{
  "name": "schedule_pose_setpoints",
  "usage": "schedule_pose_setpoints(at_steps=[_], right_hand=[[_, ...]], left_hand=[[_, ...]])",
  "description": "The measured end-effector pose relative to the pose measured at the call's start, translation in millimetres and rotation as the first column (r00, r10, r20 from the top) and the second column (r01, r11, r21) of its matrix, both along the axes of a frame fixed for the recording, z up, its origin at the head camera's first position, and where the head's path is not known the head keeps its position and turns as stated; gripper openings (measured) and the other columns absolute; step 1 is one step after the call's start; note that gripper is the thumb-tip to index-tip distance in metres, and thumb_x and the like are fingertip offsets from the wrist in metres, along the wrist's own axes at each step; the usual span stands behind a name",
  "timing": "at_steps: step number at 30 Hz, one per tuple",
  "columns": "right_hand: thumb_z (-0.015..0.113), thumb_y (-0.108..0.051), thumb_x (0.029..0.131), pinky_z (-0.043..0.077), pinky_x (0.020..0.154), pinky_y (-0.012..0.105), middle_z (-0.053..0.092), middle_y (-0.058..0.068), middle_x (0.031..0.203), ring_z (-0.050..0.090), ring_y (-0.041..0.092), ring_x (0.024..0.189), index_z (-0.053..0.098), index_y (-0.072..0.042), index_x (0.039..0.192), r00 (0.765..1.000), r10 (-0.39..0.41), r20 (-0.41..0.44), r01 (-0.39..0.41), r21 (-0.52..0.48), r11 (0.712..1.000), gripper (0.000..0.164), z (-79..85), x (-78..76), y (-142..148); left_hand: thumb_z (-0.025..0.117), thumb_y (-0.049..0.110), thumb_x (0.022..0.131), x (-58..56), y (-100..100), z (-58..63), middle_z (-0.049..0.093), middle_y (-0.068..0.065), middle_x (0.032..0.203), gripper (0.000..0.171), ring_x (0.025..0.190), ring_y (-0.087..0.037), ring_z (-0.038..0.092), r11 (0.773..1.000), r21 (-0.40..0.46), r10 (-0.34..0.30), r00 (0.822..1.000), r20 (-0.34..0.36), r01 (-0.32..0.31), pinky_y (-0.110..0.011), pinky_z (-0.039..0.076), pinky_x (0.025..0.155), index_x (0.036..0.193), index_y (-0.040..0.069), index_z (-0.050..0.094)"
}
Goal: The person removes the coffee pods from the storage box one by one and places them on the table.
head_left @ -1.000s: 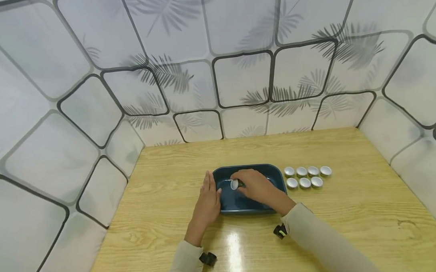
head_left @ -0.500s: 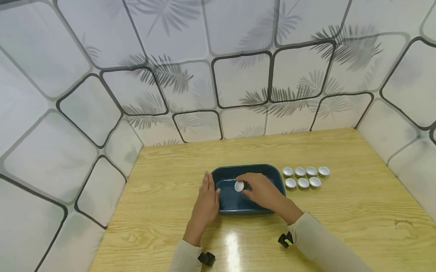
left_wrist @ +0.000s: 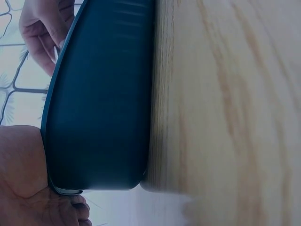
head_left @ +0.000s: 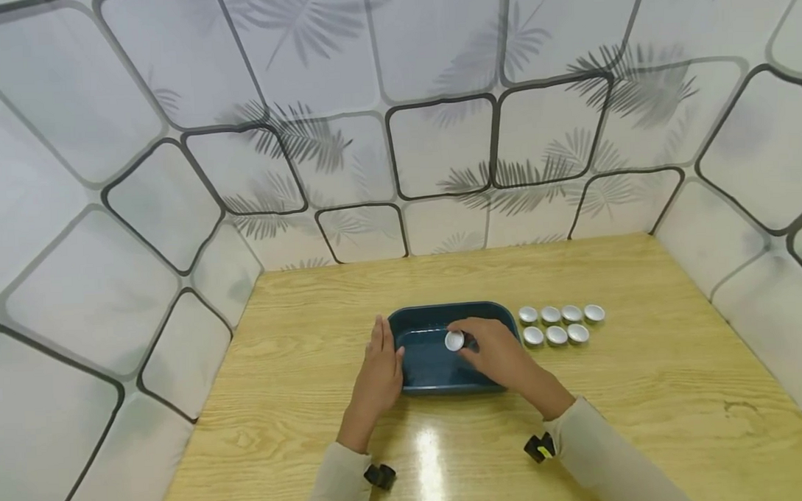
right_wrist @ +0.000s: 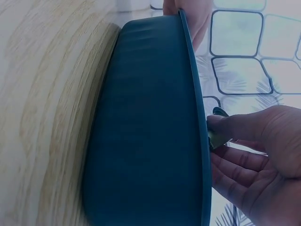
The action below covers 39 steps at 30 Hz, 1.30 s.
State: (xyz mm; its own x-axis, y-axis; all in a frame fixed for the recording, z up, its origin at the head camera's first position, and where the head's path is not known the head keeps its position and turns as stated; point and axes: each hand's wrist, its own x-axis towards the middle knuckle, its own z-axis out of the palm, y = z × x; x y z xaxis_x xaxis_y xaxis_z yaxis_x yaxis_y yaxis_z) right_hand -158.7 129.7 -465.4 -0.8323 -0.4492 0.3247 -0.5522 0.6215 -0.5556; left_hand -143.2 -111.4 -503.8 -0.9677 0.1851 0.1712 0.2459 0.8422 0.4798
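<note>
A deep teal rectangular tub stands on the wooden table. My left hand holds its left end, the fingers lying along the outside and the thumb over the rim. Above the tub's right half, my right hand pinches a small round capsule between thumb and fingers. The capsule's whitish round face points toward the head camera. In the right wrist view, the green side of the capsule shows just past the tub's rim.
Several small white-faced round pieces stand in two rows on the table, right of the tub. A patterned cloth closes off the back and both sides.
My right hand has drawn to the right over the tub with the capsule, whose face has turned more toward the head camera. My left hand has stayed at the tub's left end.
</note>
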Motion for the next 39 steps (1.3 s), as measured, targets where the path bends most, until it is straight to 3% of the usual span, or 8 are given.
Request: schedule_pose_setpoints(at_steps=[11, 23, 30, 39], right_hand=[[0.082, 0.000, 0.084, 0.058, 0.074, 0.032, 0.072, 0.010, 0.115, 0.070, 0.020, 0.091, 0.070, -0.002, 0.123, 0.999, -0.034, -0.005, 0.034, -0.002, 0.999, 0.042, 4.6, 5.2, 14.6], [0.081, 0.000, 0.084, 0.055, 0.067, 0.030, 0.073, 0.010, 0.113, 0.066, 0.017, 0.084, 0.071, -0.002, 0.123, 0.995, -0.077, -0.055, 0.077, -0.013, 0.997, 0.040, 3.1, 15.5, 36.1], [0.082, 0.003, 0.082, 0.058, 0.069, 0.035, 0.073, 0.012, 0.113, 0.069, 0.024, 0.092, 0.069, 0.000, 0.125, 0.993, -0.101, -0.061, 0.100, -0.021, 0.995, 0.045, 3.4, 20.9, 47.0], [0.080, 0.004, 0.083, 0.059, 0.071, 0.039, 0.073, 0.009, 0.106, 0.068, 0.020, 0.088, 0.070, 0.000, 0.124, 0.987, -0.152, -0.042, 0.150, -0.050, 0.987, 0.042, 5.9, 27.2, 58.4]], left_hand=[[0.042, 0.018, 0.111, 0.9, -2.6, 0.1, 0.011, -0.028, 0.165, 0.061, 0.150, -0.045, 0.021, 1.000, 0.006, -0.009, 1.000, -0.003, 0.009, -0.058, 0.026, 0.118, 0.157, -0.012, 0.016], [0.041, 0.020, 0.111, 2.5, -1.7, -0.6, 0.008, -0.027, 0.166, 0.062, 0.151, -0.043, 0.019, 1.000, 0.021, -0.015, 1.000, 0.016, 0.015, -0.057, 0.024, 0.119, 0.157, -0.012, 0.015], [0.040, 0.023, 0.112, 1.3, -2.2, -2.1, 0.005, -0.024, 0.167, 0.063, 0.151, -0.042, 0.019, 1.000, 0.011, -0.014, 0.999, 0.031, 0.014, -0.057, 0.024, 0.119, 0.158, -0.009, 0.013], [0.041, 0.020, 0.111, 2.0, -1.8, 1.1, 0.007, -0.027, 0.166, 0.062, 0.151, -0.044, 0.019, 1.000, 0.023, -0.021, 1.000, 0.019, 0.020, -0.058, 0.025, 0.118, 0.157, -0.012, 0.015]])
